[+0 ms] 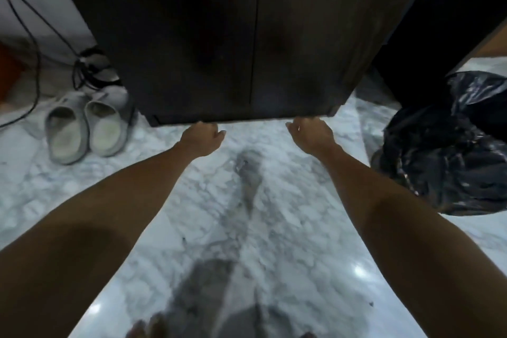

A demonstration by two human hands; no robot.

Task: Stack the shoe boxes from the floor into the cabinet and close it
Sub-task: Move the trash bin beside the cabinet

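The dark wooden cabinet [247, 35] fills the upper middle of the frame, its two doors drawn together with only a thin vertical seam between them just right of centre. Its bottom edge runs across the frame a little above the middle, where it meets the pale marble floor [274, 200]. No shoe boxes show on the floor in this view.

Both bare arms reach forward from the lower corners toward that bottom edge. The left hand [201, 137] is at the lower edge of the left door, its fingers curled inward under the door's bottom lip, so that the fingertips are hidden; it appears to grip the edge, though the contact itself cannot be made out. The right hand [311, 133] sits at the lower edge of the right door, near the cabinet's right corner, its fingers likewise curled up under the lip, thumb pointing toward the centre. The two hands are well apart.

At the left of the frame, a pair of grey slippers [85, 129] stands side by side on the floor just beside the cabinet's left corner, with a bundle of black cables [87, 68] behind them trailing up the wall. At the right, a crumpled black plastic bag [444, 145] lies on the floor. Toes [148, 329] show at the bottom edge.
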